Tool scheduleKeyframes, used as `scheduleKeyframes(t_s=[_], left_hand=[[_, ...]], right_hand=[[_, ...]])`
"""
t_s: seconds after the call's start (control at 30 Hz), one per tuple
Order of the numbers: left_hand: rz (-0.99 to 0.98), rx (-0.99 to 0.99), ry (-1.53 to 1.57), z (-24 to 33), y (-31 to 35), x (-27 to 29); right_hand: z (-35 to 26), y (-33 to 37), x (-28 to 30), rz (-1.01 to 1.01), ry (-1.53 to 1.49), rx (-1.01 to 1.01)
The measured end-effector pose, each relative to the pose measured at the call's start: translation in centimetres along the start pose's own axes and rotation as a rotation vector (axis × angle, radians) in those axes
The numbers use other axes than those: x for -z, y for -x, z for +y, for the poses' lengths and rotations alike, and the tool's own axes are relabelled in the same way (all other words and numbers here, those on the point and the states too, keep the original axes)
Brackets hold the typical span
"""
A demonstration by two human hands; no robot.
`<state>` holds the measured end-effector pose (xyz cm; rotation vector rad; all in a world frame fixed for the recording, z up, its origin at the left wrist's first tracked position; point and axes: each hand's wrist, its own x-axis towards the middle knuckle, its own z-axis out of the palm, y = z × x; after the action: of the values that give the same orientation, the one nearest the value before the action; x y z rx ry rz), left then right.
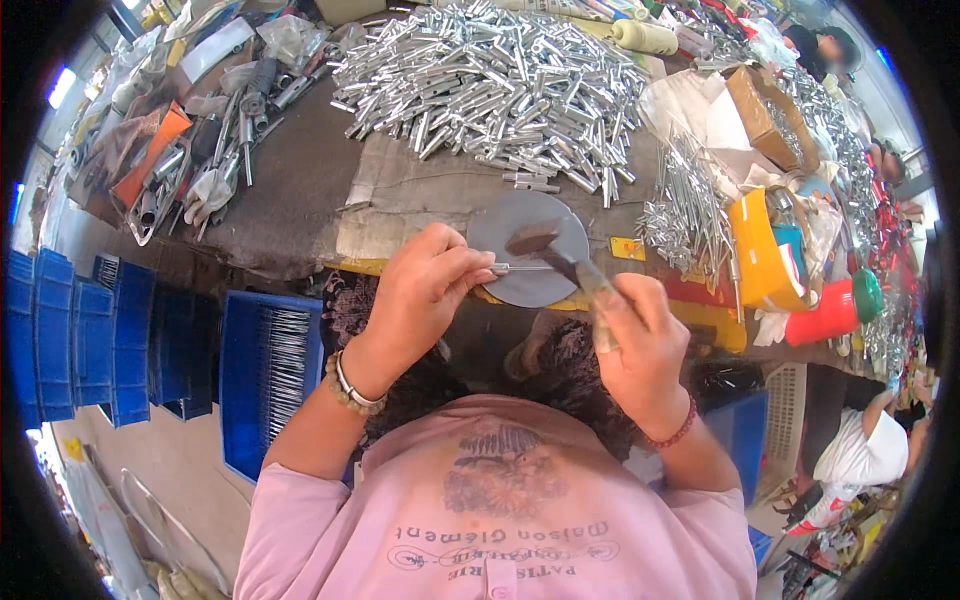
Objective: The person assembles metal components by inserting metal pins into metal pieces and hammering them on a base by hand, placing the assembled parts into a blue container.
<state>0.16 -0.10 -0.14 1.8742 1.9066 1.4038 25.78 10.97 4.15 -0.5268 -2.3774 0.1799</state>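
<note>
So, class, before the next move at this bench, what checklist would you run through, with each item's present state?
1. Left hand pinching the metal piece: ok.
2. Right hand gripping the hammer: ok, closed round it.
3. Metal piece over the grey disc: ok.
4. Left fingers out from under the hammer head: seemingly ok, but close.
5. Hammer head clear of the metal piece: cannot tell, blurred.
6. Hands gloved: not ok, both bare.

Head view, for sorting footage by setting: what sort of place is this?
Likely a metal-parts workshop: a heap of silvery metal pieces lies on the bench, a blue bin holds thin rods, and the right hand grips a hammer.
</note>
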Motion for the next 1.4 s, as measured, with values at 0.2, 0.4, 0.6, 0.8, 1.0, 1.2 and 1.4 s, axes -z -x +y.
scheduleKeyframes(t_s=[0.2, 0.4, 0.6, 0.8, 1.0, 1.2, 1.4], left_hand=[[0.022, -0.023, -0.031, 0.1, 0.0, -0.1], [-0.005, -0.02, -0.08, 0.6, 0.0, 0.1], [0.071, -0.015, -0.083, 0.9, 0.4, -0.2], [0.268, 0.141, 0.115, 2.8, 3.2, -1.9], [0.07, 0.705, 0.666, 4.7, 4.2, -2.2], [0.157, 0.79, 0.951, 4.7, 4.8, -1.5], [0.288, 0.746, 0.92, 2.5, 6.7, 2.5]], right_hand=[[-0.6, -2.4, 0.5, 0.041, -0.23, -0.098], [1.6, -3.7, -0.7, -0.053, 0.139, 0.095], [-2.4, -1.0, -1.4, -0.275, 0.041, -0.193], [-2.8, -0.3, -1.2, -0.596, -0.631, -0.591], [-3.7, 1.2, -2.2, -0.675, -1.121, -0.971], [-5.2, 1.5, -3.3, -0.689, -1.172, -0.911], [-5.6, 0.6, -3.5, -0.466, -0.981, -0.741]])
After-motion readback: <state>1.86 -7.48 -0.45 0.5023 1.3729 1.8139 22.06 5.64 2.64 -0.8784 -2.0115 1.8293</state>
